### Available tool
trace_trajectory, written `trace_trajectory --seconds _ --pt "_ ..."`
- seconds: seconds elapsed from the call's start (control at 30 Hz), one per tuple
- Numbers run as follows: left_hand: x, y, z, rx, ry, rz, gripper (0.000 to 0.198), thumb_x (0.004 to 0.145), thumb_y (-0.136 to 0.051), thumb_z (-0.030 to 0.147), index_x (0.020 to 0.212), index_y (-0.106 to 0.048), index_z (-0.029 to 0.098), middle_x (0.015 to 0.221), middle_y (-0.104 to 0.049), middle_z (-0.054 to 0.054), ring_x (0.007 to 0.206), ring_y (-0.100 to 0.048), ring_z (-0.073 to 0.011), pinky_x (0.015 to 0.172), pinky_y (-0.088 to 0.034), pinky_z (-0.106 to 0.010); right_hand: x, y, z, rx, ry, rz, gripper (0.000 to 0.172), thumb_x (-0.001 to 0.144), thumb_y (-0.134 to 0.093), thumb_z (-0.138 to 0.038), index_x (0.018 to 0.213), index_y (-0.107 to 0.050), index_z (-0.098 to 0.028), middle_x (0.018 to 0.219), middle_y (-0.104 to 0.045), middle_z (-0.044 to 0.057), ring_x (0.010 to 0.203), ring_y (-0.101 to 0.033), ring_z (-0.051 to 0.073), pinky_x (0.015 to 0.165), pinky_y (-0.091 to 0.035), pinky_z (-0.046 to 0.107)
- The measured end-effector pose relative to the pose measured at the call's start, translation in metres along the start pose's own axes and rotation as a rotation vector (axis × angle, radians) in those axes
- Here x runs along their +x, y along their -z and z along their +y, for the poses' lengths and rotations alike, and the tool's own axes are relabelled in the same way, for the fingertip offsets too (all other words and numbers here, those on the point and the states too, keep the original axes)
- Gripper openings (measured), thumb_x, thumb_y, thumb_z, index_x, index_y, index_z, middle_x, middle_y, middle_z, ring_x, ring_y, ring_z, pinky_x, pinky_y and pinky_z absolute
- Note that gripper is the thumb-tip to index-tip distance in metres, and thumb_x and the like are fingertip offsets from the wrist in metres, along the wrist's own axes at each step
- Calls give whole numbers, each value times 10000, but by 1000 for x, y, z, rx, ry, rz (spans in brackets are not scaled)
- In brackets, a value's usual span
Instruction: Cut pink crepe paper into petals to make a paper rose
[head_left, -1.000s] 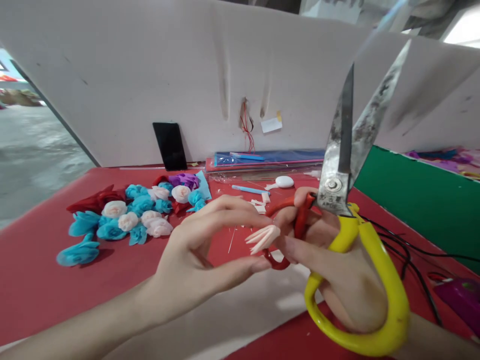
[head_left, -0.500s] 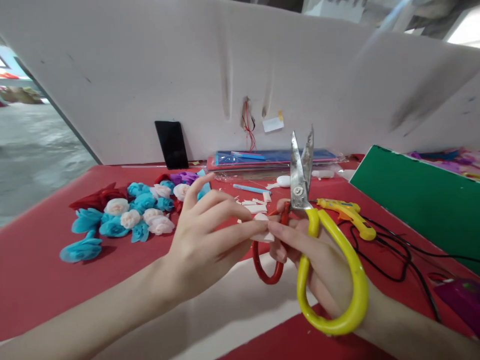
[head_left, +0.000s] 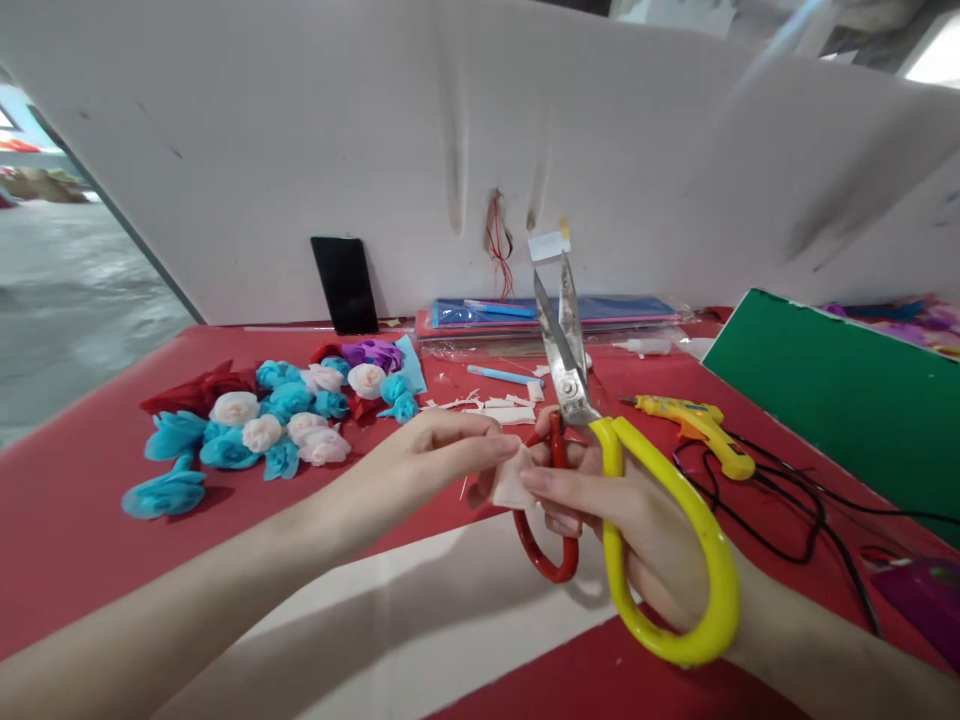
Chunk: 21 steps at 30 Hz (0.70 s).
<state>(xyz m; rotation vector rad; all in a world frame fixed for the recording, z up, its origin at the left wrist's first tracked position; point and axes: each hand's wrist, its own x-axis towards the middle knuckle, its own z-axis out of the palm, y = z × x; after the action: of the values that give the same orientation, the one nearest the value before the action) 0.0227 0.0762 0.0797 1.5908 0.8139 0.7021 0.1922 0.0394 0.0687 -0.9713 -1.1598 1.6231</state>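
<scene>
A small pale pink petal-like piece (head_left: pixel 513 482), paper or fabric, is pinched between my two hands above the table. My left hand (head_left: pixel 442 455) grips its upper left edge with thumb and fingertips. On its right side, the thumb of my right hand (head_left: pixel 637 510) presses against it. The same right hand carries scissors (head_left: pixel 574 385), one handle loop yellow and the other red, blades pointing up and slightly apart. Below the hands lies a long pale pink sheet (head_left: pixel 420 600). Several thin offcuts (head_left: pixel 510 412) are scattered just beyond the hands.
Blue, white and pink flowers (head_left: pixel 289 405) are heaped at the left. A black phone (head_left: pixel 345 285) leans on the white wall. At the right are a yellow glue gun (head_left: pixel 697 425) with a black cord and a green board (head_left: pixel 832 400). Plastic-wrapped sheets (head_left: pixel 555 312) lie at the back.
My left hand has lowered, its raised fingers now folded in on the pink piece. The scissors have tilted left, and the piece has moved slightly down and left.
</scene>
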Motion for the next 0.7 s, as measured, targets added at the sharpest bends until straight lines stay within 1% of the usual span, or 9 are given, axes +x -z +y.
trace_trajectory --seconds 0.1,0.2,0.27,0.33,0.43,0.5,0.57,0.63,0.7 --pt "-1 6 3 89 1 -29 372 841 -498 363 518 -490 180 521 -481 44 544 -456 -101 585 -368 -204 0 -2 -2 51 -17 45 142 733 -709 -235 743 -588 -160 620 -497 -46 490 -396 29 476 -352 147" --pt "-2 8 5 109 -42 -71 357 836 -505 356 525 -499 182 523 -487 35 524 -444 -106 527 -344 -211 1 -4 -5 68 -12 72 184 714 -717 -226 801 -566 -168 624 -496 -49 464 -367 28 438 -331 145" --pt "-2 8 4 92 -38 -97 339 829 -523 332 526 -512 181 526 -495 29 524 -441 -110 515 -334 -215 2 -5 -6 32 -5 64 176 716 -719 -240 768 -569 -163 591 -484 -49 457 -363 30 433 -326 147" --pt "-2 7 3 -8 -16 -91 316 817 -555 293 527 -536 170 530 -497 22 532 -437 -107 525 -335 -214 2 -4 -6 -1 3 60 205 742 -697 -273 658 -554 -153 520 -465 -47 448 -379 39 435 -329 154" --pt "-2 7 0 -270 0 12 325 836 -527 271 532 -533 158 529 -456 16 542 -414 -99 547 -358 -207 2 -4 -5 40 12 57 281 835 -591 -345 639 -539 -150 493 -492 -27 442 -428 59 452 -376 168" --pt "0 8 0 -405 -12 120 336 870 -460 282 554 -480 169 530 -394 28 536 -384 -92 572 -383 -204 1 -5 -6 132 8 21 222 884 -515 -351 773 -542 -160 597 -577 -4 464 -486 71 471 -420 177" --pt "3 12 -1 -483 -40 229 310 885 -424 270 589 -426 178 551 -340 41 526 -350 -81 575 -388 -198 -1 -6 -8 213 -23 -76 138 896 -468 -304 884 -506 -173 678 -627 23 519 -560 96 494 -457 192" --pt "6 15 -2 -541 -74 304 261 878 -424 241 625 -413 180 578 -312 43 520 -326 -75 551 -374 -195 -2 -9 -8 268 -78 -202 105 847 -464 -242 925 -474 -173 748 -655 59 630 -622 132 542 -491 219" --pt "10 19 -3 -567 -109 347 230 865 -427 215 638 -414 181 596 -303 37 521 -319 -78 531 -359 -205 -1 -11 -3 291 -160 -300 200 739 -499 -200 934 -456 -177 828 -663 83 725 -641 157 590 -509 251"
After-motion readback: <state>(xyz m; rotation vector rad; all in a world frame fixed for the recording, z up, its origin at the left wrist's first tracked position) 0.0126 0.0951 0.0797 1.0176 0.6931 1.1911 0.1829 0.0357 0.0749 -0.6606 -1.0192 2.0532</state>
